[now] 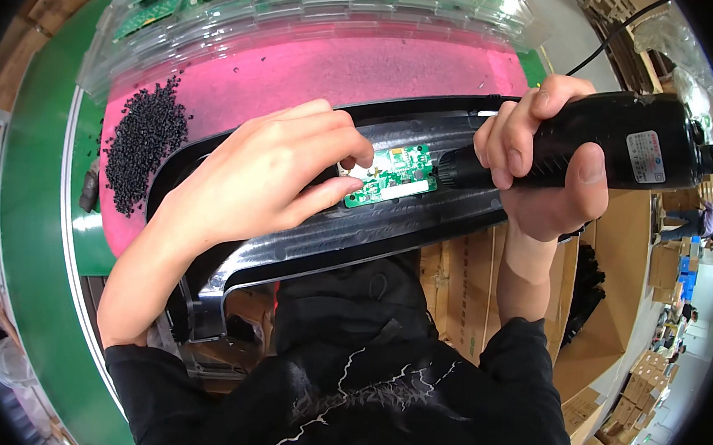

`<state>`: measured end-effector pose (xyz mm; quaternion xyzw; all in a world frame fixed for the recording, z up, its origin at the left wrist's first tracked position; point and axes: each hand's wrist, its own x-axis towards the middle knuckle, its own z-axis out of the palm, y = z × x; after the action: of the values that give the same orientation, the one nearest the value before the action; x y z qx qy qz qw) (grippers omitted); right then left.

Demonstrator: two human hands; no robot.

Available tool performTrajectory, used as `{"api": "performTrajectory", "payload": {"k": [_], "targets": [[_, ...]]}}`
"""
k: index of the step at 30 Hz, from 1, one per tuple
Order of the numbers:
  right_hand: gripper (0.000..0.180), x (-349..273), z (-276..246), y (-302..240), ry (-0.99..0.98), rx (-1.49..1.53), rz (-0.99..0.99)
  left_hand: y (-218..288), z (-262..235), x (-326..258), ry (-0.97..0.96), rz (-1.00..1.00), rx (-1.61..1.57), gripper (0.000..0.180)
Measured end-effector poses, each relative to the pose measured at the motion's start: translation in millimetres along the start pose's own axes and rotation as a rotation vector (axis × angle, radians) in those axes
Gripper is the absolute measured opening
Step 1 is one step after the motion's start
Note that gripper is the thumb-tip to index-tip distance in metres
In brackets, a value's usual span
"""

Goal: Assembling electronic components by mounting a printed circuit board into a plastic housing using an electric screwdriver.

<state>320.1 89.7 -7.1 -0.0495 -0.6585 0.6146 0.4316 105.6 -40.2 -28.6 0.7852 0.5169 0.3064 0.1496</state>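
A long black plastic shell [431, 226] lies across the front of the table, its hollow side up. Inside it sits a green circuit board [398, 161] with a white strip along one edge. My left hand [282, 163] is closed at the board's left end, thumb and forefinger curled together on it; the other fingertips are hidden. Wrapped in my right hand [542, 165] is a thick black electric screwdriver [608, 116], held nearly level. Its nose meets the right end of the board, and the bit's tip is not visible.
Small black screws [143, 145] form a heap on the pink mat [301, 66], left of the shell. Clear plastic trays [321, 22] holding green boards are stacked at the back. A cardboard box [618, 266] with black parts stands at right; a cord [618, 34] hangs beyond the screwdriver.
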Motion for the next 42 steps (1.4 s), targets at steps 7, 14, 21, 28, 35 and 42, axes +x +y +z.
{"api": "performTrajectory", "payload": {"k": [7,14,21,28,35,42], "targets": [[0.051,0,1,0,-0.034,0.011,-0.007,-1,-1,1,-0.05,-0.014,-0.022,0.017],[0.047,4,2,4,-0.021,-0.063,0.051,-2,0,3,-0.093,-0.047,-0.015,0.015],[0.049,3,-5,-3,-0.006,-0.062,0.012,-1,-1,4,-0.111,-0.085,0.013,0.014],[0.049,-1,-4,-4,0.008,0.027,-0.036,0,-1,4,-0.125,-0.079,0.029,0.014],[0.047,0,-1,-6,0.006,-0.046,-0.004,-1,-1,4,-0.115,-0.057,0.014,0.015],[0.047,3,3,0,0.039,-0.061,0.019,-4,-1,6,-0.12,-0.048,0.004,0.016]]}}
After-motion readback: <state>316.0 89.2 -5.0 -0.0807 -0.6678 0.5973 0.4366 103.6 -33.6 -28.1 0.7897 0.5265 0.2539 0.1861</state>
